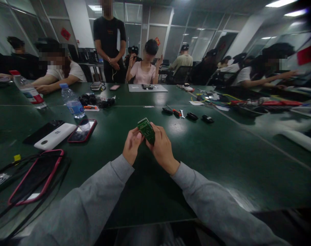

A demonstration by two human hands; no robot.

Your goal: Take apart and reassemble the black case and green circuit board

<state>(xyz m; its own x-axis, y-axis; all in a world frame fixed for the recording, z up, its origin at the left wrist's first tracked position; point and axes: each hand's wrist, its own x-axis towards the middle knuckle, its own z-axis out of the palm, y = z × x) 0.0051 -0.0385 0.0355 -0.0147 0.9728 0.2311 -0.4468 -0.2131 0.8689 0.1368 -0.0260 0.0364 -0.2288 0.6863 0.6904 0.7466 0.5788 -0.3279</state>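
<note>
A small green circuit board (146, 131) with a pale edge along its top is held up over the green table (155, 191), tilted, its soldered face toward me. My left hand (131, 143) is closed on the board's left side, thumb at the front. My right hand (163, 145) wraps round the right side and covers part of it. Beyond my hands lie a screwdriver with an orange part (176, 112), a small wrench (182, 114) and black pieces (192, 116).
Left of me are a phone in a pink case (37, 177), a white power bank (55, 136), a red-edged phone (82, 130), cables and two water bottles (72, 102). Across the table, a person in pink (142, 71) sits behind a grey mat (135, 88). Wires (214, 97) are heaped far right.
</note>
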